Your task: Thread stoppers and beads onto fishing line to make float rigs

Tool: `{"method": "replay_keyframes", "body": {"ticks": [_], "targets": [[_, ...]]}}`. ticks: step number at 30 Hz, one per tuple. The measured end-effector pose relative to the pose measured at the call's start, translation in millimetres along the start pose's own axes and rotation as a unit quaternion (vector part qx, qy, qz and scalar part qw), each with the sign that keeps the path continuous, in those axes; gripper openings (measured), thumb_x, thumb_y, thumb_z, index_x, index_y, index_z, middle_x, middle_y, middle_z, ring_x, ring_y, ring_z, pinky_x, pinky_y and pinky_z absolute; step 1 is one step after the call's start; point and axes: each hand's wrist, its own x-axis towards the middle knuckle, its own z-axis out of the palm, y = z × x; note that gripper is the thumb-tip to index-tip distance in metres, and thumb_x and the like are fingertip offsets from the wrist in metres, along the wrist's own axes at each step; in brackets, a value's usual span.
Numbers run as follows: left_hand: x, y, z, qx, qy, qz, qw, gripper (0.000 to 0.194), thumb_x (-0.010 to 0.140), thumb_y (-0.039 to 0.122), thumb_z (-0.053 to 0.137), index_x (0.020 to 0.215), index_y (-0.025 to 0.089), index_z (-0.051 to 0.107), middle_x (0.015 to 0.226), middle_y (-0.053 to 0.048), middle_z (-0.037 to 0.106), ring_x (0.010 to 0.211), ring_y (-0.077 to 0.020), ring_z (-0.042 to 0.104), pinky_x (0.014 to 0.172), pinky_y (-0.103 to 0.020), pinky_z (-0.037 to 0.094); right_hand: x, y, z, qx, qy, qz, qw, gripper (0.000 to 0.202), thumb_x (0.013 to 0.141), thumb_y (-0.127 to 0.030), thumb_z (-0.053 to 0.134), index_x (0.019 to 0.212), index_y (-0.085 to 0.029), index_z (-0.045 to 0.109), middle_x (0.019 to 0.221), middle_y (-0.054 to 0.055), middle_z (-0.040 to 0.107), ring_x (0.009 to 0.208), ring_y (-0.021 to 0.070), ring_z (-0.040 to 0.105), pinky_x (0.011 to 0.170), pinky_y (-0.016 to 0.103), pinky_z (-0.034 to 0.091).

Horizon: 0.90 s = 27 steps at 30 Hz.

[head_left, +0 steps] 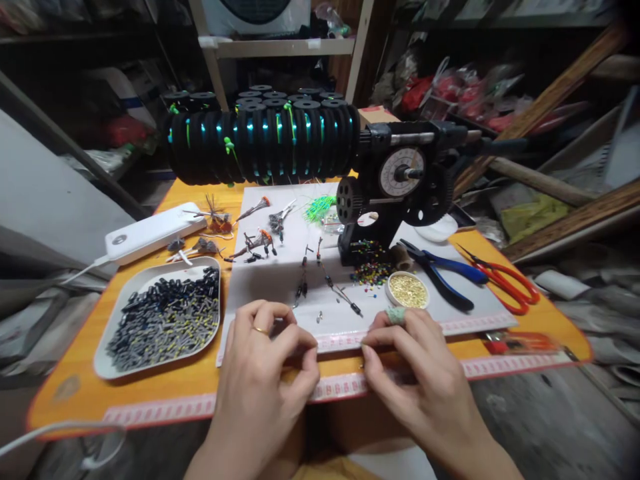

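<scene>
The left hand (270, 373) and right hand (419, 373) are working at the near edge of the white board (265, 290), each grip pressing thumb and index finger together; whether anything fine is being pinched cannot be determined. A black-sleeved piece (355, 309) is lying toward the front of the board, with the tube tray (103, 364) standing just beside the board's left edge.

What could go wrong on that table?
The right grip is close to the round white dish of shiny gold bits; a bump might spill them. The tiny multicoloured beads lie loose on the flat white board, so they might scatter. The metal scissors with red handles lie near the right edge of the orange wooden table, so a nudge might knock them off.
</scene>
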Motion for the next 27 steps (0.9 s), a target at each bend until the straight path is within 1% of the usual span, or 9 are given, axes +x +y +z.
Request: {"method": "replay_keyframes", "body": {"ticks": [6,9,10,13,14,16,19,24,27], "targets": [[-6.4,1.5,-4.9,-0.014,0.002,0.038,0.999,0.017,0.084,0.005,0.06,0.083,0.021,0.065,0.095,-0.007,0.056,0.101,-0.0275,0.047,0.085,-0.044,0.042,-3.6,-3.6,-0.5,0.018,0.042,0.004,0.999,0.012,0.085,-0.009,0.061,0.088,-0.02,0.063,0.078,0.003,0.056,0.081,0.0212,0.055,0.072,0.036,0.045],[-24.0,10.6,-2.4,-0.089,0.02,0.064,0.994,0.023,0.084,0.0,0.056,0.089,0.022,0.06,0.088,-0.004,0.056,0.091,-0.0219,0.05,0.08,-0.037,0.043,-14.8,-14.0,-2.8,0.247,0.028,0.122,0.961,0.008,0.093,-0.016,0.057,0.092,-0.023,0.059,0.086,0.003,0.065,0.067,0.0145,0.059,0.063,0.03,0.048],[-31.1,13.5,-0.2,-0.113,0.016,0.074,0.991,0.025,0.083,-0.002,0.054,0.09,0.022,0.059,0.085,-0.003,0.056,0.086,-0.0199,0.051,0.076,-0.035,0.044,-18.6,-19.2,-3.6,0.365,-0.002,0.19,0.912,0.005,0.096,-0.021,0.055,0.092,-0.024,0.056,0.089,0.003,0.067,0.058,0.011,0.058,0.055,0.026,0.046],[-48.2,19.4,7.1,-0.166,-0.011,0.062,0.984,0.025,0.084,-0.002,0.052,0.088,0.022,0.057,0.08,-0.002,0.056,0.077,-0.0173,0.053,0.069,-0.031,0.046,-26.3,-35.9,-4.9,0.638,-0.09,0.343,0.684,0.02,0.096,-0.039,0.059,0.088,-0.023,0.05,0.08,-0.001,0.065,0.043,0.0039,0.05,0.042,0.018,0.035],[-50.8,20.7,8.4,-0.18,-0.022,0.042,0.982,0.024,0.086,0.0,0.051,0.088,0.022,0.058,0.081,-0.003,0.056,0.078,-0.0176,0.054,0.069,-0.031,0.047,-27.6,-40.6,-4.8,0.68,-0.1,0.361,0.63,0.025,0.094,-0.041,0.063,0.087,-0.022,0.049,0.075,-0.003,0.063,0.043,0.003,0.05,0.043,0.016,0.034],[-50.0,24.0,7.8,-0.217,-0.043,-0.006,0.975,0.022,0.09,0.006,0.049,0.093,0.023,0.062,0.091,-0.006,0.06,0.089,-0.0203,0.059,0.076,-0.034,0.049,-29.5,-47.7,-4.2,0.718,-0.096,0.368,0.583,0.029,0.091,-0.042,0.068,0.085,-0.02,0.049,0.069,-0.005,0.059,0.045,0.0015,0.05,0.045,0.013,0.034],[-37.3,32.4,3.0,-0.33,-0.078,-0.108,0.934,0.022,0.097,0.023,0.051,0.111,0.027,0.066,0.109,-0.009,0.064,0.099,-0.0228,0.063,0.083,-0.036,0.052,-33.2,-52.1,-2.5,0.726,-0.083,0.359,0.581,0.03,0.091,-0.041,0.068,0.083,-0.019,0.049,0.067,-0.006,0.058,0.044,0.0,0.048,0.046,0.012,0.035],[-9.2,46.7,7.9,-0.625,-0.171,-0.266,0.714,0.029,0.089,0.046,0.066,0.088,0.018,0.071,0.051,0.004,0.052,0.041,-0.0068,0.048,0.043,-0.016,0.038,-38.0,-52.3,-1.1,0.714,-0.099,0.351,0.597,0.03,0.09,-0.042,0.068,0.085,-0.017,0.051,0.062,-0.005,0.058,0.04,0.0007,0.045,0.043,0.012,0.036],[4.3,48.6,16.9,-0.658,-0.094,-0.282,0.692,0.025,0.085,0.037,0.074,0.076,0.014,0.07,0.044,0.008,0.043,0.039,-0.0009,0.033,0.042,-0.011,0.025,-37.0,-52.5,-1.5,0.705,-0.104,0.346,0.61,0.031,0.09,-0.042,0.068,0.082,-0.017,0.049,0.06,-0.006,0.056,0.039,-0.0002,0.041,0.041,0.012,0.032]]}}
